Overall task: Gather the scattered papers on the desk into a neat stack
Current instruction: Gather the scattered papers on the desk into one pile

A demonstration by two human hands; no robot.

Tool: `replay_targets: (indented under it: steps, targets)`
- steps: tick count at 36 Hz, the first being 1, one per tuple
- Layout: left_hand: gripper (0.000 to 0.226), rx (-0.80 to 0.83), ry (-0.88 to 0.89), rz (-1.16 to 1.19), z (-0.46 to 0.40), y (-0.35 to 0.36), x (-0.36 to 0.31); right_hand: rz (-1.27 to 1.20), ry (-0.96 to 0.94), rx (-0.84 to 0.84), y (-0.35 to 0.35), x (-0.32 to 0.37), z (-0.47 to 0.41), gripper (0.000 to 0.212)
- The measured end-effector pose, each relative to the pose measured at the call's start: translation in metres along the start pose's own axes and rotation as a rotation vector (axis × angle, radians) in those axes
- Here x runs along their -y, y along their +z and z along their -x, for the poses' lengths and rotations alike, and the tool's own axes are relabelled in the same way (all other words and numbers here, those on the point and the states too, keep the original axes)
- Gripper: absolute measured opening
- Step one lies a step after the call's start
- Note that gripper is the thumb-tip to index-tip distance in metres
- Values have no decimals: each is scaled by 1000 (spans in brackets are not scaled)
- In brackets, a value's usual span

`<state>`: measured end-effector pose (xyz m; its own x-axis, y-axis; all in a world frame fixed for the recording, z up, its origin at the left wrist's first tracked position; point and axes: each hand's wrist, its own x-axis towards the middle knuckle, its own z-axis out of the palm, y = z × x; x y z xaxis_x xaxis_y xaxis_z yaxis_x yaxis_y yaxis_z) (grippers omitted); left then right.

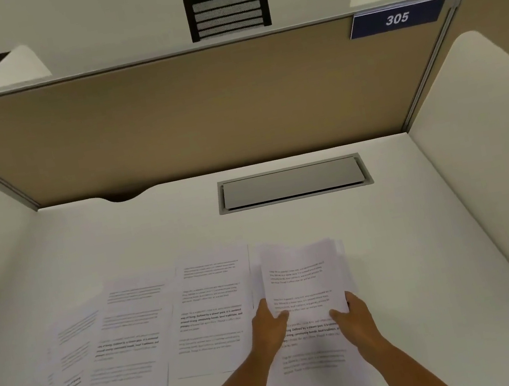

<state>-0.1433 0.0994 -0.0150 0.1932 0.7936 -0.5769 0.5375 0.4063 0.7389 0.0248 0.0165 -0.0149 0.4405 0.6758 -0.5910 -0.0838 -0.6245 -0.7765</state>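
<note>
A bundle of printed sheets (300, 272) is lifted off the white desk (421, 232) right of centre, its top edges fanned slightly. My left hand (268, 325) pinches its left edge and my right hand (351, 314) pinches its right edge, thumbs on the front page. To the left, one printed sheet (213, 307) lies flat beside the bundle. Farther left, several overlapping sheets (120, 343) lie spread out and skewed, reaching toward the desk's front edge.
A grey cable-hatch lid (292, 183) is set into the desk at the back. A tan partition (182, 114) with a blue "305" sign (397, 19) walls the far side; white side panels (492, 153) close both flanks. Black chairs (227, 8) stand beyond.
</note>
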Motion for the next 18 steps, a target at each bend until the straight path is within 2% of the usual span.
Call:
replay_targets:
  steps: [4, 11, 16, 18]
  targets:
    - [40, 10, -20, -2, -12, -2, -2, 49, 23, 4, 9, 8, -2, 53]
    - [38, -28, -45, -98, -45, -2, -5, 143, 61, -27, 14, 13, -18, 54]
    - [64, -39, -44, -320, -63, 1, -7, 503, 113, -155, 15, 13, -33, 56]
    - [74, -13, -27, -372, -68, 1, -8, 577, 135, -195, 14, 12, -37, 57]
